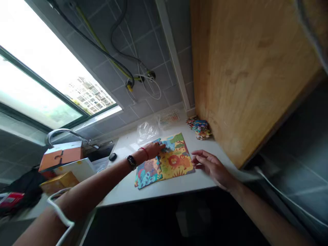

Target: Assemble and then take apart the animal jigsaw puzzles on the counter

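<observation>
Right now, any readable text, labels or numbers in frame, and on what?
None legible.
Orange box: a puzzle-piece shape, no readable words.
Puzzle under the left hand: animal pictures, no lettering visible.
Watch on the left wrist: screen too small to read.
Printed sheet by the wall: too blurred.

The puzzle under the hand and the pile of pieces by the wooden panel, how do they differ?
The puzzle lies flat with its pieces joined into one picture; the pile is loose pieces heaped on each other. The puzzle covers far more of the counter than the pile. The left hand rests on the puzzle, while no hand touches the pile. Both are colourful and sit on the same white counter.
</observation>
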A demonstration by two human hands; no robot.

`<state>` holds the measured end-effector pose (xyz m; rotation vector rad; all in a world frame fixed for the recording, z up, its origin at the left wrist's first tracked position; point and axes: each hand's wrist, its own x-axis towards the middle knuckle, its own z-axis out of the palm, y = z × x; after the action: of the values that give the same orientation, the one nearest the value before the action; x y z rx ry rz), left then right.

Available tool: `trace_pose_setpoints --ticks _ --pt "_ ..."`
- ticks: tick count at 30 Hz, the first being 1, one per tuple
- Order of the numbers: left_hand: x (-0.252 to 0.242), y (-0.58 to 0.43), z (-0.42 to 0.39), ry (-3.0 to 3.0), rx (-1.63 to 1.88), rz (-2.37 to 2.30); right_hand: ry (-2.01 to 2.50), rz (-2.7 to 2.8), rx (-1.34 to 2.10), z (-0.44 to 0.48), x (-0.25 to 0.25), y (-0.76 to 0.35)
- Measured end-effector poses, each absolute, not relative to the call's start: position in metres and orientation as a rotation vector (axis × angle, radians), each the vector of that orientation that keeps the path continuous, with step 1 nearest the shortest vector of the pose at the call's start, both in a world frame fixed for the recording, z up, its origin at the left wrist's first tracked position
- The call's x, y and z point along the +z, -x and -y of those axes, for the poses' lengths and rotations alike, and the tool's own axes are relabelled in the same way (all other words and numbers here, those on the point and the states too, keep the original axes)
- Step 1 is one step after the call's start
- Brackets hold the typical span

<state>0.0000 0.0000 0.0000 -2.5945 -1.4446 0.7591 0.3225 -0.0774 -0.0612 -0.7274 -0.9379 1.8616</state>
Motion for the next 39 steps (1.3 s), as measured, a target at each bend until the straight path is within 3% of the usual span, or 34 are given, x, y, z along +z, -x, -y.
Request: trace_pose_setpoints --ticks 7,24,32,39 --pt "0.014 0.012 -0.004 2.64 0.721 1.439 0.753 0.928 1.846 0.08 -0.056 -0.323" --pt "0.023 0.042 -0.026 2.542 0.131 1.656 0.735 0.912 1.859 0.082 -0.048 -0.324" --pt "-0.001 0.03 -0.032 2.623 0.327 1.662 0.743 0.916 1.858 0.082 -0.047 -0.324" --pt "0.012 0.017 -0.034 2.448 0.587 1.842 0.746 0.921 1.849 0.082 -0.05 -0.324"
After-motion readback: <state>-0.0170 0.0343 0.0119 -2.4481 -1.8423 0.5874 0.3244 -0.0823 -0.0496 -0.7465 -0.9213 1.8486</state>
